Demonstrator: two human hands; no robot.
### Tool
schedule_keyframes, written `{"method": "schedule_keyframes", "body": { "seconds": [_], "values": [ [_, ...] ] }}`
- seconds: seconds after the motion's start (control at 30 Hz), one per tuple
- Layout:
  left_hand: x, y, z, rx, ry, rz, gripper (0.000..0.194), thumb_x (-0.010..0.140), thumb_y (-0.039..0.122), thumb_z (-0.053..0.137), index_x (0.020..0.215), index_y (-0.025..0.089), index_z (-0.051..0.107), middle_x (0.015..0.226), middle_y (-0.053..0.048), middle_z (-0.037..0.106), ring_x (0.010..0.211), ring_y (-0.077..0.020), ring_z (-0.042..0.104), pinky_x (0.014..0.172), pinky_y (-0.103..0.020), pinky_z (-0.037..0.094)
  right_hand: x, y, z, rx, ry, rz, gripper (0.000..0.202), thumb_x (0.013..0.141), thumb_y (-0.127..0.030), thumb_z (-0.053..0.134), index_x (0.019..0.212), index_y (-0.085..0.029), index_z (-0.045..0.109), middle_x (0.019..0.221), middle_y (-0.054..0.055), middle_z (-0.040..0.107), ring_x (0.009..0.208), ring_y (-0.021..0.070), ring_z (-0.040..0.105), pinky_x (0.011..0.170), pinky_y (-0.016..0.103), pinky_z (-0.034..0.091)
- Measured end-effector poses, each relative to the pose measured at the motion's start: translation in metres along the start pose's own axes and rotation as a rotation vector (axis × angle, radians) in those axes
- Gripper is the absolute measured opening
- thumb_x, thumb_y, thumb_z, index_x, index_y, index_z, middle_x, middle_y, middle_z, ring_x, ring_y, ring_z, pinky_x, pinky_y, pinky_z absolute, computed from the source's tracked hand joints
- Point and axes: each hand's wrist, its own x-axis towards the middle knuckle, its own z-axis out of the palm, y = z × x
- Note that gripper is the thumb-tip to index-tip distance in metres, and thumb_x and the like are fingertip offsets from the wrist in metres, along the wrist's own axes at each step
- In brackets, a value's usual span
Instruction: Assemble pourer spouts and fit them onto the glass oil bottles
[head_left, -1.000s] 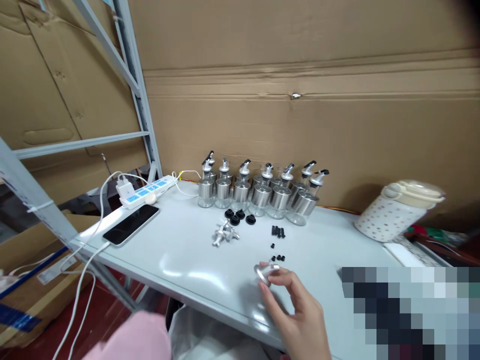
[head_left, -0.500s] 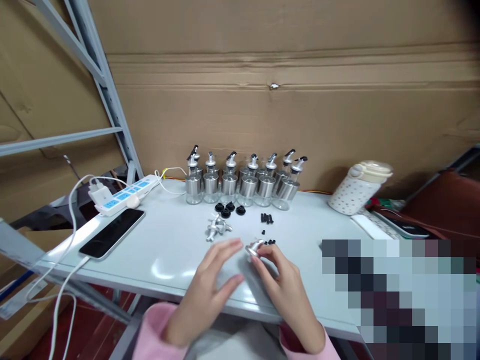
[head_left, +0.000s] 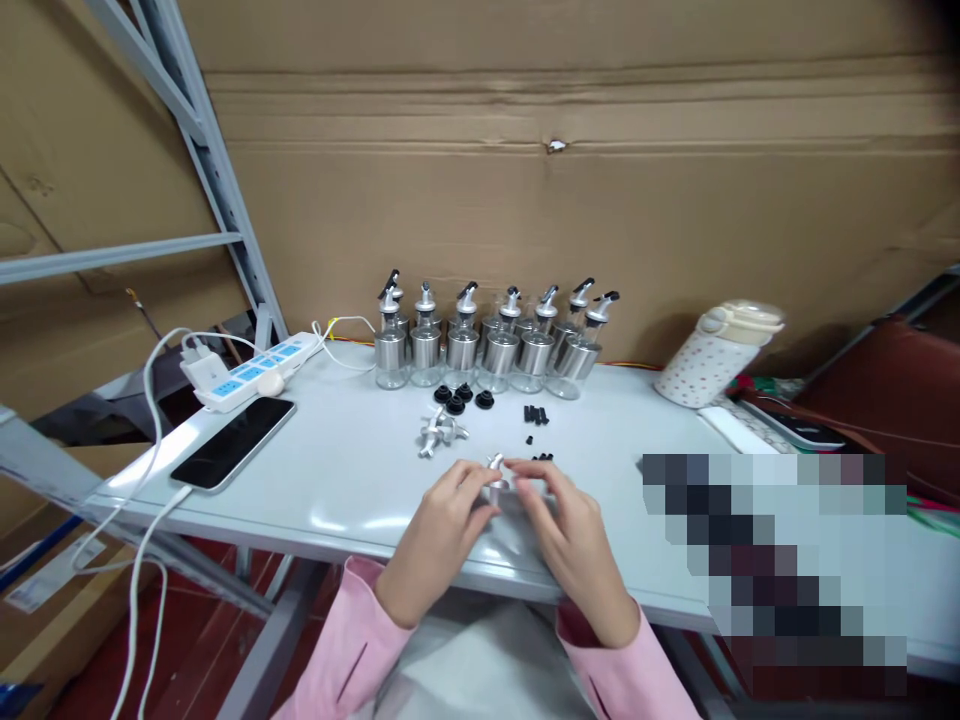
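Between my two hands, low over the front of the table, is a silver pourer spout (head_left: pixel 497 484), its curved tip upward. My left hand (head_left: pixel 442 515) closes on its left side with fingers and thumb. On the other side my right hand (head_left: pixel 574 530) has index finger and thumb at the spout's tip and edge; the exact contact is partly hidden. Just beyond lie a small pile of silver spouts (head_left: pixel 441 430), several black ribbed stoppers (head_left: pixel 454 404), short black tubes (head_left: pixel 536 414) and tiny black caps (head_left: pixel 544 458).
Glass bottles with steel sleeves and pourer tops (head_left: pixel 500 355) stand in rows along the cardboard wall (head_left: pixel 480 200). At left are a phone (head_left: pixel 234 443) and a power strip (head_left: pixel 262 375) with white cables. A white tumbler (head_left: pixel 709 360) stands at right, beside a blurred-out area.
My left hand has moved right and closed on the spout, which was in my right hand alone. The spout now stands more upright. The view has shifted slightly.
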Motion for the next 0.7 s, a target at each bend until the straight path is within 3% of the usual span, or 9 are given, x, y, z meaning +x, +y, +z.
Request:
{"method": "schedule_keyframes", "body": {
  "seconds": [0.1, 0.2, 0.3, 0.53, 0.7],
  "values": [
    [-0.001, -0.001, 0.003, 0.039, 0.023, -0.032, 0.030, 0.083, 0.011, 0.051, 0.111, 0.023, 0.049, 0.105, -0.003, 0.055, 0.100, -0.0173, 0.055, 0.087, -0.031, 0.046, 0.000, 0.011, 0.001, -0.253, 0.157, 0.024, 0.029, 0.091, -0.032, 0.037, 0.094, -0.015, 0.060, 0.080, 0.009, 0.062, 0.077, 0.0208, 0.058, 0.072, 0.034, 0.046],
    [-0.002, -0.001, 0.003, 0.081, 0.028, -0.053, 0.029, 0.084, 0.013, 0.052, 0.111, 0.023, 0.049, 0.108, -0.004, 0.056, 0.102, -0.0186, 0.054, 0.089, -0.034, 0.045, -0.001, 0.020, 0.004, -0.474, 0.073, 0.007, 0.035, 0.090, -0.028, 0.038, 0.112, -0.009, 0.057, 0.079, 0.010, 0.057, 0.076, 0.0238, 0.053, 0.071, 0.038, 0.045],
    [-0.003, 0.000, 0.003, 0.109, 0.039, -0.055, 0.030, 0.084, 0.016, 0.052, 0.113, 0.023, 0.049, 0.111, -0.004, 0.057, 0.104, -0.0188, 0.053, 0.090, -0.035, 0.043, -0.002, 0.022, 0.006, -0.581, -0.019, 0.027, 0.037, 0.088, -0.023, 0.040, 0.118, -0.007, 0.055, 0.080, 0.012, 0.054, 0.076, 0.0251, 0.050, 0.071, 0.039, 0.045],
    [-0.004, -0.001, 0.003, 0.115, 0.083, -0.023, 0.030, 0.086, 0.017, 0.050, 0.116, 0.023, 0.047, 0.117, -0.004, 0.056, 0.109, -0.0178, 0.052, 0.093, -0.034, 0.042, -0.001, 0.018, 0.004, -0.486, -0.020, -0.003, 0.024, 0.084, -0.020, 0.048, 0.102, -0.011, 0.061, 0.082, 0.010, 0.053, 0.081, 0.0240, 0.048, 0.074, 0.037, 0.044],
    [-0.004, 0.000, 0.002, 0.033, 0.095, 0.004, 0.030, 0.088, 0.016, 0.045, 0.117, 0.023, 0.047, 0.116, -0.005, 0.055, 0.111, -0.0169, 0.051, 0.096, -0.034, 0.042, -0.001, 0.021, 0.004, -0.382, -0.038, -0.034, 0.015, 0.083, -0.013, 0.046, 0.085, -0.016, 0.060, 0.083, 0.008, 0.060, 0.080, 0.0223, 0.052, 0.072, 0.036, 0.043]
  ]
}}
